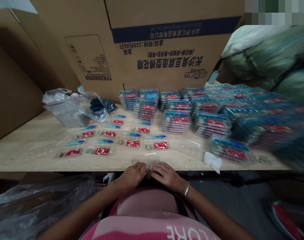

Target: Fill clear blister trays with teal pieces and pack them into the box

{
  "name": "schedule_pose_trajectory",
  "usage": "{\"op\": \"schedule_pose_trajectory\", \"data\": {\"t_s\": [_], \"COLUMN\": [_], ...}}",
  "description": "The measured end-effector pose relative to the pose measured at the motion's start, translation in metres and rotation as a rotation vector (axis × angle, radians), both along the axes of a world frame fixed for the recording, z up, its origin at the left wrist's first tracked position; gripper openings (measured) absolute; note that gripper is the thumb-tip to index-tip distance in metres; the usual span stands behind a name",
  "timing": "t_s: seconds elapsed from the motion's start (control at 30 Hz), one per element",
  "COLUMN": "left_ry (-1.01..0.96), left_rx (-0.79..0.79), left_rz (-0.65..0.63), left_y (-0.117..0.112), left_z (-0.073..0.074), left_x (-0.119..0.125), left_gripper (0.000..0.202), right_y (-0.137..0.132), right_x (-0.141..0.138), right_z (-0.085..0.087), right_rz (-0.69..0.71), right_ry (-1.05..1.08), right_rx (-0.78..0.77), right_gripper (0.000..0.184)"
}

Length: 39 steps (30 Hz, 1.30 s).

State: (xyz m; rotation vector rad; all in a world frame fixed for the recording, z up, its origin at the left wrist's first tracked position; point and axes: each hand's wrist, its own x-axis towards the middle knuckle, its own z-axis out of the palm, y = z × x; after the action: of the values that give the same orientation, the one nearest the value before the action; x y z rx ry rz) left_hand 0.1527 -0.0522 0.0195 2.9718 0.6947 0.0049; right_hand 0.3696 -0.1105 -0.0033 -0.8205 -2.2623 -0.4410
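At the table's front edge, my left hand [135, 175] and my right hand [168, 176] face each other with curled fingers. Between them is a clear plastic case [152, 159], gripped from both sides; its lower part is hidden by the fingers. Just beyond lie several clear cases in loose rows, each with a blue pen and a red patterned packet. The nearest packets are one [161, 145] ahead of my right hand and another [102, 151] to the left of my left hand. A blue pen [155, 136] lies above the nearer one.
Stacks of filled cases [176, 121] cover the table's right side. A crumpled white tissue [213, 162] lies near the front edge. Clear bags [67, 108] and a dark blue bundle [98, 106] sit at the left. A large cardboard box [132, 71] stands behind.
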Motion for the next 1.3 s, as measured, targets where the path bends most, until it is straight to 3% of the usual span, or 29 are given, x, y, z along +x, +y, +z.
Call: {"op": "schedule_pose_trajectory", "data": {"t_s": [0.17,0.3,0.47,0.6,0.73,0.87,1.03,1.3], "left_ry": [-0.198,-0.34,-0.275,-0.241,-0.226,-0.235,-0.251,-0.23], "left_rx": [-0.239,-0.401,-0.343,-0.366,-0.417,-0.456,-0.46,-0.453], "left_rz": [-0.029,0.014,0.05,0.053,0.033,0.03,0.022,0.014], "left_y": [-0.001,0.004,0.018,0.025,0.029,0.031,0.033,0.032], "left_z": [0.02,0.02,0.002,-0.008,-0.009,-0.012,-0.017,-0.013], "left_x": [0.0,0.0,0.004,0.006,0.008,0.01,0.009,0.008], "left_gripper": [0.02,0.028,0.033,0.036,0.04,0.045,0.046,0.046], "right_y": [-0.006,-0.006,-0.004,-0.004,-0.002,0.002,0.005,0.012], "right_x": [0.0,-0.006,-0.012,-0.004,0.005,0.009,0.012,0.016], "right_z": [0.002,-0.002,-0.008,-0.013,-0.022,-0.028,-0.022,-0.017], "right_rz": [0.024,-0.031,-0.081,-0.091,-0.058,-0.034,-0.011,0.0], "right_ry": [0.093,0.128,0.045,0.168,0.267,0.317,0.345,0.345], "right_rx": [-0.02,-0.136,-0.288,-0.385,-0.545,-0.594,-0.734,-0.9], "right_gripper": [0.013,0.014,0.016,0.009,0.009,0.015,0.021,0.023]}}
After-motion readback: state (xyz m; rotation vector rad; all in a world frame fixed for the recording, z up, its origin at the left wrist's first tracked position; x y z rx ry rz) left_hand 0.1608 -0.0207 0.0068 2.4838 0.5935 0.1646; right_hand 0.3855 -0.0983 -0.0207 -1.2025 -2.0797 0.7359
